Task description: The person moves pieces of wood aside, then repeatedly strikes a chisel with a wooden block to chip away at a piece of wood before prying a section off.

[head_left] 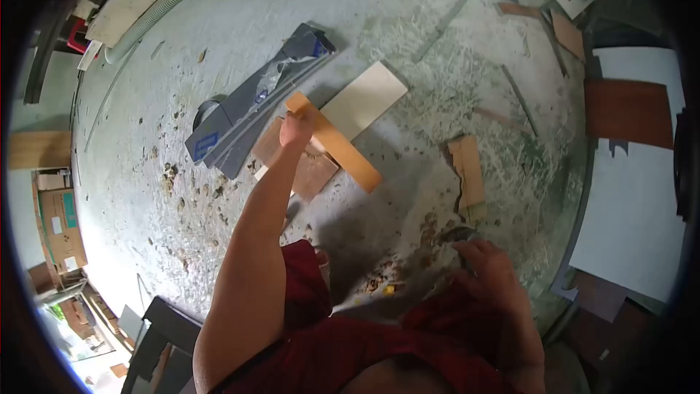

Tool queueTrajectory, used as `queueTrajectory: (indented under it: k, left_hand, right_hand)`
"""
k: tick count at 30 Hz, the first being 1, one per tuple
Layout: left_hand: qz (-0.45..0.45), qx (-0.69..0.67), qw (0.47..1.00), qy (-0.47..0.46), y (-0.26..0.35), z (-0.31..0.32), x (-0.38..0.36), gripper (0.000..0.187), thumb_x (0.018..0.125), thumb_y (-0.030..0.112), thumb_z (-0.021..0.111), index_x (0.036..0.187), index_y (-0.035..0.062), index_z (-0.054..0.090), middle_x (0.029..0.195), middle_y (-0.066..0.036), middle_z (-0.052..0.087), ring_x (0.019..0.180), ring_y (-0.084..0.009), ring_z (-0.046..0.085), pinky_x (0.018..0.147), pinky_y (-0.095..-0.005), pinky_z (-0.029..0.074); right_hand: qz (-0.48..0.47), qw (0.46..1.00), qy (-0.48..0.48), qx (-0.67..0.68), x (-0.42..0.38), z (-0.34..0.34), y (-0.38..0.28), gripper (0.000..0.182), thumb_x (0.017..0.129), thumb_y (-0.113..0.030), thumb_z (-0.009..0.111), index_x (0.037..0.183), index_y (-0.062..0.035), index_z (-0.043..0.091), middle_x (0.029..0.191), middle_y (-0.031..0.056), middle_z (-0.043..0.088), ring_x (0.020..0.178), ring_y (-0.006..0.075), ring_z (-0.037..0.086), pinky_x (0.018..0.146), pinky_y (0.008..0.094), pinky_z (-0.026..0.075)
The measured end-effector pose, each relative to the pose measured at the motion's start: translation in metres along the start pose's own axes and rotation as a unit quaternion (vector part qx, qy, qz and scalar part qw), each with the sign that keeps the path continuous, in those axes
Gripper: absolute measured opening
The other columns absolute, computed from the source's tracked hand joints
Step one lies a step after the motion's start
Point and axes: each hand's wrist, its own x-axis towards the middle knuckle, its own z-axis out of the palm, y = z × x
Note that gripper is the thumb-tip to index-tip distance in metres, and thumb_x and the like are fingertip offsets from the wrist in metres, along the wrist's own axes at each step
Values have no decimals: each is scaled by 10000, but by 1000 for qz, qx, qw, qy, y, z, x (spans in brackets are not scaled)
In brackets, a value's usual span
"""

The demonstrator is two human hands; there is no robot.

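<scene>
2 hands are seen: the orange strip point(334, 142), across a brown board point(306, 164) on the floor point(408, 0), is clasped by the left hand point(295, 131) and could be tipped off, while a dark tool point(458, 233) is loosely touched by the right hand point(490, 266)

Soft daylight, a faint shadow below the arm, strong fisheye bending and dark vignetted corners.

Bare forearms, no sleeves; dark red garment point(379, 350) below.
</scene>
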Motion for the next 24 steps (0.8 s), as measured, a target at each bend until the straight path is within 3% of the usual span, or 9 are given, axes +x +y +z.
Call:
queueTrajectory:
  k: [2,6,8,10,13,16,20,23,24]
  left_hand:
    - [-21,-22,999,-16,23,-1,18,604,754,506,590,1168,66,585,1161,-197,597,1092,-323,571,908,-391,452]
    - [82,69,994,-10,21,-60,-1,518,719,419,623,1065,34,639,1136,-177,615,1072,-322,582,885,-393,466]
    - [151,118,981,-16,-17,-48,52,519,711,413,628,1065,34,640,1135,-181,615,1070,-319,584,888,-394,465]
    - [53,34,996,-69,-4,-81,26,542,700,418,637,1085,36,629,1158,-186,601,1086,-312,576,901,-393,459]
    - [212,139,967,-23,-36,-94,3,599,683,436,648,1127,38,602,1154,-194,597,1089,-311,573,916,-398,452]
    - [161,150,975,-41,-84,-77,-2,824,653,428,710,1317,47,405,1231,-208,525,1144,-359,513,944,-412,442]
    - [17,31,999,13,-120,-59,-35,946,644,386,760,1391,69,274,1354,-221,366,1204,-384,447,980,-402,422]
    - [6,-64,997,50,-125,-37,-39,1017,632,406,768,1415,46,229,1414,-265,251,1249,-396,394,1009,-407,392]
    - [-7,-46,995,88,-119,-34,-40,1025,615,339,783,1431,89,216,1419,-208,258,1231,-363,429,1002,-392,406]
  right_hand:
    - [-23,998,27,-48,16,-12,5,382,741,-211,676,1093,-92,585,939,153,593,935,338,578,802,429,466]
    - [-71,994,24,-78,12,7,-30,372,772,-224,647,1110,-86,575,943,151,592,940,345,574,799,423,464]
    - [-78,992,6,-96,16,9,-39,376,784,-239,639,1120,-87,571,951,151,593,944,348,573,798,421,463]
    - [-81,992,-10,-95,14,12,-40,377,788,-246,638,1124,-90,573,953,151,593,954,346,572,800,426,460]
    - [-71,991,-29,-105,11,15,-30,370,793,-258,633,1123,-100,579,957,154,595,953,348,574,803,431,458]
    - [-51,994,-19,-92,9,12,-25,371,795,-273,629,1123,-106,581,964,159,596,939,355,578,804,434,458]
    - [-36,997,-12,-70,17,19,4,389,795,-309,618,1122,-102,580,976,176,596,915,369,581,794,441,457]
    - [-3,993,-17,-113,20,24,17,412,796,-328,607,1136,-98,576,981,187,597,932,369,580,808,441,457]
    - [4,993,-18,-114,22,27,20,418,797,-333,603,1141,-99,574,980,189,598,935,369,580,816,438,457]
